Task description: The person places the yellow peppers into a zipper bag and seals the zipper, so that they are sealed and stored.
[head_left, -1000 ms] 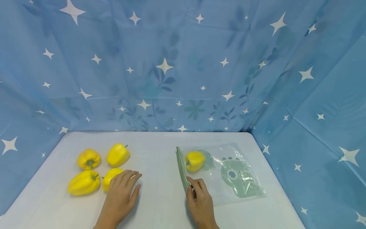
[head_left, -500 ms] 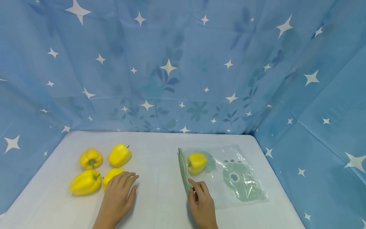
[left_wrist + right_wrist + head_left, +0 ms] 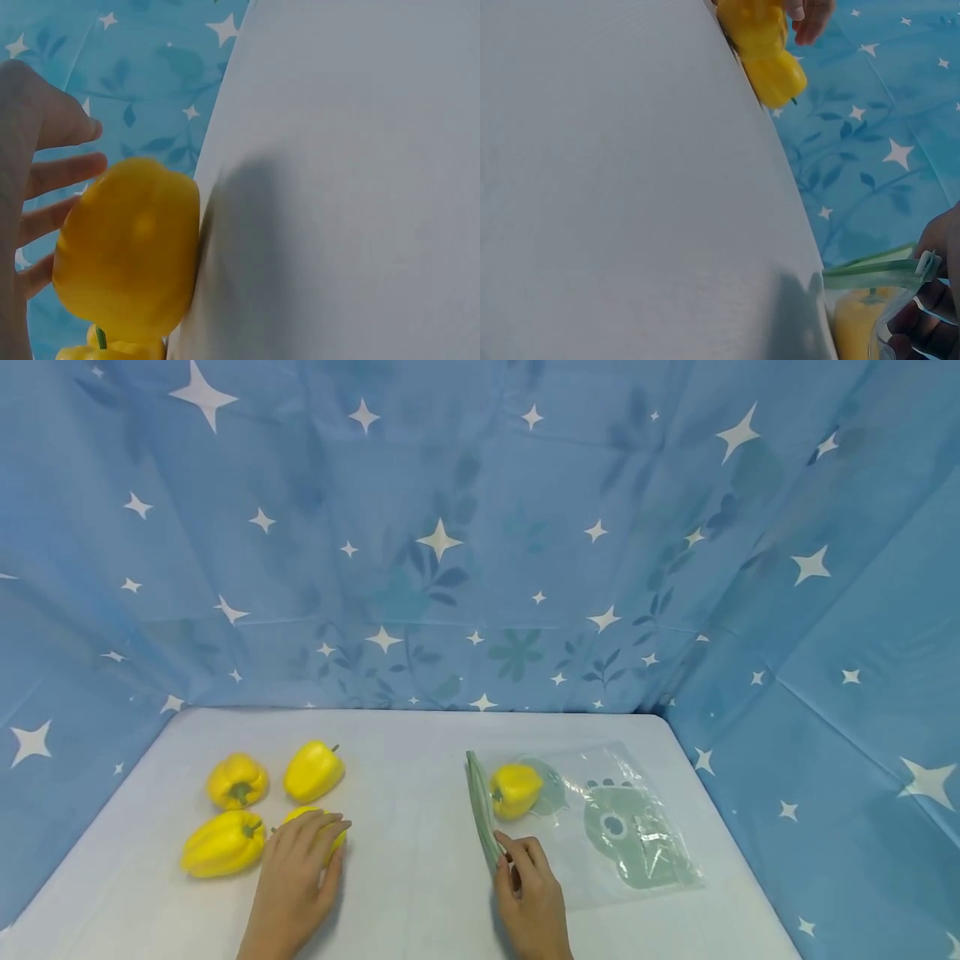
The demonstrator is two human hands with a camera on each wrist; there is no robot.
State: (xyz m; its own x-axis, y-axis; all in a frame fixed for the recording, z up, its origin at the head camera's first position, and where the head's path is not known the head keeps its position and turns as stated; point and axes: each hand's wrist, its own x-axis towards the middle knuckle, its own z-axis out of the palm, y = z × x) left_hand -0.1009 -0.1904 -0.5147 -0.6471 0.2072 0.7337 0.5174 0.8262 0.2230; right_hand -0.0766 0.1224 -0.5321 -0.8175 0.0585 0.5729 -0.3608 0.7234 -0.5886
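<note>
My left hand (image 3: 294,872) is over the nearest yellow bell pepper (image 3: 131,247) of a group at the left. Its fingers stretch over the pepper's top, thumb apart, without closing round it. My right hand (image 3: 532,893) pinches the green-edged mouth of a clear zip bag (image 3: 633,835) between thumb and fingers. A white slider (image 3: 928,266) shows at the bag's green zip strip (image 3: 478,806) in the right wrist view. Inside the bag, close to its mouth, lies one yellow bell pepper (image 3: 515,791). The bag lies flat, with green animal prints on it.
Three more yellow bell peppers lie beyond and left of my left hand: a front one (image 3: 223,845), one behind it (image 3: 237,782) and one at the back (image 3: 313,772). A blue curtain (image 3: 420,568) with white stars stands round the white table (image 3: 408,777).
My left hand has moved slightly left, further over the nearest pepper, whose right side now shows past the fingers. My right hand keeps its grip on the bag's mouth. The view has shifted slightly.
</note>
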